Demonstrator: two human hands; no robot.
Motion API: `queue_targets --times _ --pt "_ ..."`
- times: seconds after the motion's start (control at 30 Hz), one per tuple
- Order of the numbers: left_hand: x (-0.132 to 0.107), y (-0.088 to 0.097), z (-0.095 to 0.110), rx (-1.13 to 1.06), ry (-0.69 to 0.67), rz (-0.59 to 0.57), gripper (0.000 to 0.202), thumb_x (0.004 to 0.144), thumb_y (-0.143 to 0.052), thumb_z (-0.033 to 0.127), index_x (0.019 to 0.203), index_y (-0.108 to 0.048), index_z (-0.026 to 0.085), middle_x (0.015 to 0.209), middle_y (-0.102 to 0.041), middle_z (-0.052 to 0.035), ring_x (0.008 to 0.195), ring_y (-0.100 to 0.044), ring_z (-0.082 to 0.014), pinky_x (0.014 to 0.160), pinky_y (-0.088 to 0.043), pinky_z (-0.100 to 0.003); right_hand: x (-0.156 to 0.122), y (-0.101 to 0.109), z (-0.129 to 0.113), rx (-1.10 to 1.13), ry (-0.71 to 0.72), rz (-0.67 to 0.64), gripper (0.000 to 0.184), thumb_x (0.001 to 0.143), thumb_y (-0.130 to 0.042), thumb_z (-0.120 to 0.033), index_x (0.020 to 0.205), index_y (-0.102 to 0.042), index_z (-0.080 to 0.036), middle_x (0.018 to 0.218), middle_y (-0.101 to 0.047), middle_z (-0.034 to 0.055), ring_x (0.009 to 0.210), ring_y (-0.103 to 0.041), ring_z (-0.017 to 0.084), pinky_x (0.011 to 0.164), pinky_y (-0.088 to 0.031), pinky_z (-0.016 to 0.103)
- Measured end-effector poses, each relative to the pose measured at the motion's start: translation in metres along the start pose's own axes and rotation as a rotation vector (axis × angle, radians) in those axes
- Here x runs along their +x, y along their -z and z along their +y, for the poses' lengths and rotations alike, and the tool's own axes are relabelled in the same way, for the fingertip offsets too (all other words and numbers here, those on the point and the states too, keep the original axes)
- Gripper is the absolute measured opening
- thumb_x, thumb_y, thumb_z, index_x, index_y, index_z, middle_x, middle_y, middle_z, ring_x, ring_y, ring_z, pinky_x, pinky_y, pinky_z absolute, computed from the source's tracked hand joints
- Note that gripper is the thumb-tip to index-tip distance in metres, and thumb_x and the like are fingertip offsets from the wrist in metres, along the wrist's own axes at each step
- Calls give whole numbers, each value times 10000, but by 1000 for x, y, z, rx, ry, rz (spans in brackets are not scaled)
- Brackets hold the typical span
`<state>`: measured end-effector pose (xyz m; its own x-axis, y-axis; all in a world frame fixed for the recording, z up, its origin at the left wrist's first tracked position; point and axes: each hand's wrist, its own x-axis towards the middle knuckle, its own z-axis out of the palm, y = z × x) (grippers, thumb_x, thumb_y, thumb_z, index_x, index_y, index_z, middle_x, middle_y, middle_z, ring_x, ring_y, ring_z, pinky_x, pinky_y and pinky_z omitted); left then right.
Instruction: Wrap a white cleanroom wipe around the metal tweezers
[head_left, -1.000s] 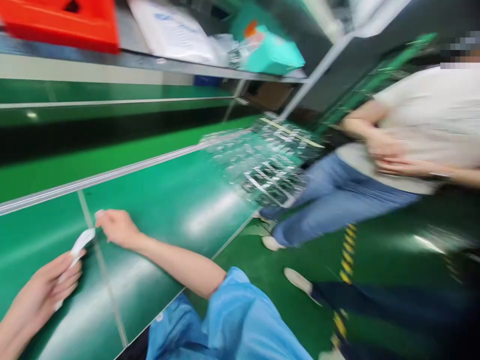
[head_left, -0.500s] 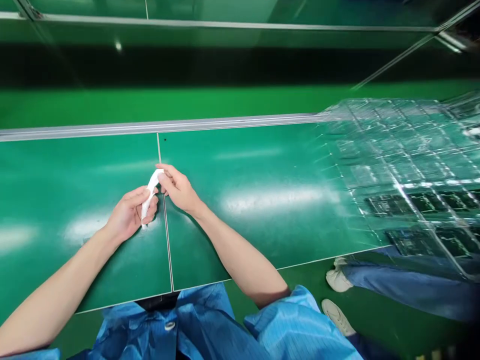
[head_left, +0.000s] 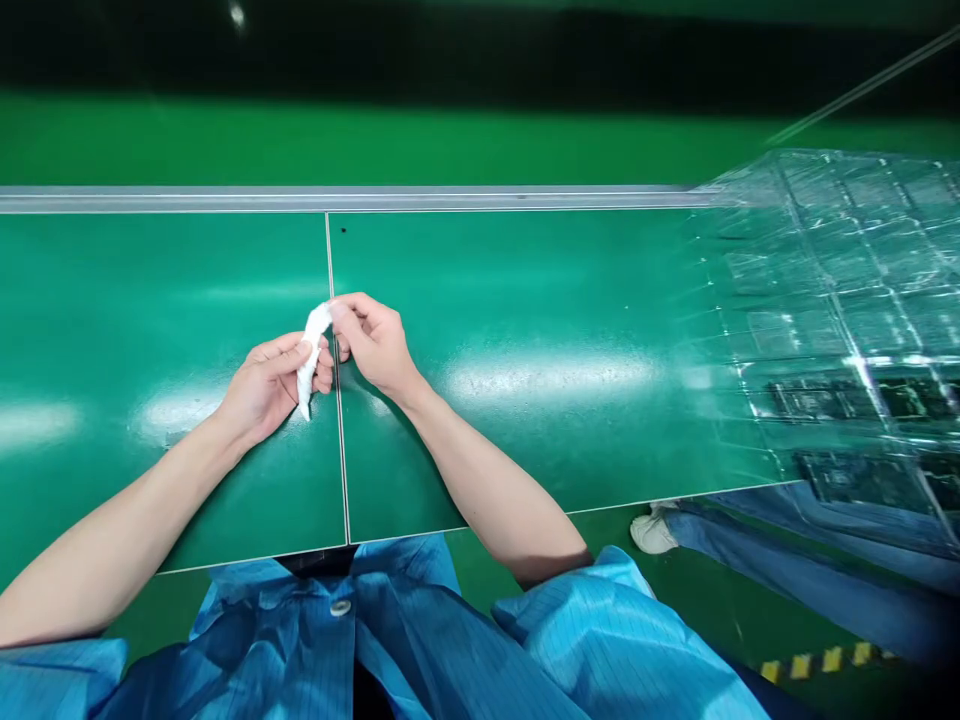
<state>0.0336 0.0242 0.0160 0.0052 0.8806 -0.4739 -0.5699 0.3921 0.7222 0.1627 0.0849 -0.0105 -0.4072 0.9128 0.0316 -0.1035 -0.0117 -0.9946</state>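
Observation:
My left hand (head_left: 271, 385) is closed around a narrow, crumpled white strip (head_left: 308, 376), soft like tissue or thin cloth, held between thumb and fingers. Its lower end pokes out below the thumb. The upper end bends over toward my right hand (head_left: 377, 345), whose thumb and forefinger pinch the tip. Both hands are just above the green tabletop (head_left: 525, 290), near the seam between two panels. Exactly what the strip is cannot be made out.
At the right, clear plastic trays (head_left: 817, 290) with several compartments are stacked, with dark circuit boards (head_left: 817, 400) inside. A metal rail (head_left: 450, 198) runs along the table's back edge. Another person's blue trouser leg (head_left: 780, 570) and white shoe (head_left: 654, 530) show below right.
My view has tilted down and shifted, so table and hands appear higher in the picture. Both hands keep their grip on the white strip. One of the other person's shoes has left view.

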Motion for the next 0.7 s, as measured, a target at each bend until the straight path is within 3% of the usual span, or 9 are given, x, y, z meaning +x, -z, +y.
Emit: queue_targets --times 0.1,0.23,0.33,0.43,0.7 --pt "5 2 8 -159 -130 113 226 850 -409 61 783 -625 74 675 -596 -66 548 -560 -106 533 -486 -201 -3 1 1 -125 31 96 446 893 -433 -559 671 -479 -175 533 -413 -60 430 -379 51 442 -328 202" --pt "12 6 18 -312 -205 197 303 893 -320 60 775 -597 93 672 -558 -39 552 -526 -76 543 -463 -168 -16 -8 -1 -436 173 -79 482 905 -446 -531 608 -505 -156 557 -460 -32 509 -403 63 525 -324 221" --pt "13 8 17 -293 -206 181 253 889 -361 74 798 -594 106 696 -549 -36 567 -520 -79 551 -458 -173 -26 -19 0 -685 252 -172 399 879 -523 -513 720 -579 -151 669 -546 -18 584 -460 75 545 -294 229" --pt "12 8 12 -263 -227 142 190 873 -417 92 811 -595 114 710 -540 -36 566 -500 -81 547 -447 -179 -30 -26 3 -895 269 -218 313 918 -491 -407 749 -588 -162 718 -570 -17 607 -467 84 525 -231 246" --pt "14 12 15 -273 -306 176 216 876 -400 73 789 -596 103 681 -503 -27 553 -463 -72 527 -407 -169 -27 -24 2 -910 266 -234 252 924 -422 -260 720 -533 -162 673 -533 -20 580 -431 91 536 -228 250"
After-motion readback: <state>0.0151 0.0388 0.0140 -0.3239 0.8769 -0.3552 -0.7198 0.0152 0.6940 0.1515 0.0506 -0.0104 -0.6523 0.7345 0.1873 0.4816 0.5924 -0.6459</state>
